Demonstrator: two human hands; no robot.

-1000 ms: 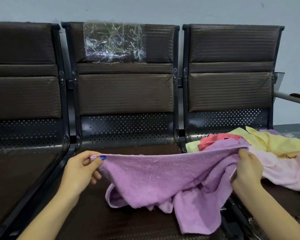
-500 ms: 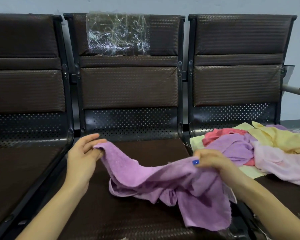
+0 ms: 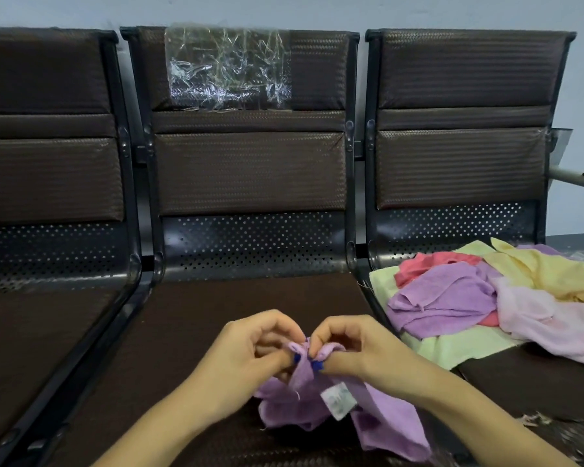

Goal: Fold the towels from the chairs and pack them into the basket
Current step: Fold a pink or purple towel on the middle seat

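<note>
My left hand [image 3: 250, 352] and right hand [image 3: 354, 348] meet, both pinching the purple towel [image 3: 378, 416] over the middle seat [image 3: 196, 318].

Single head-worn, wide-angle view, looking forward and slightly down onto a row of three dark brown chairs against a pale wall. The middle chair [image 3: 250, 170] faces the camera squarely; its seat fills the lower centre, close to the lens. Both forearms enter from the bottom edge, meeting in front of the middle chair's seat. Neighbouring chairs flank the middle chair, cropped at the frame sides. Straight edges bow outward toward the corners.
</note>
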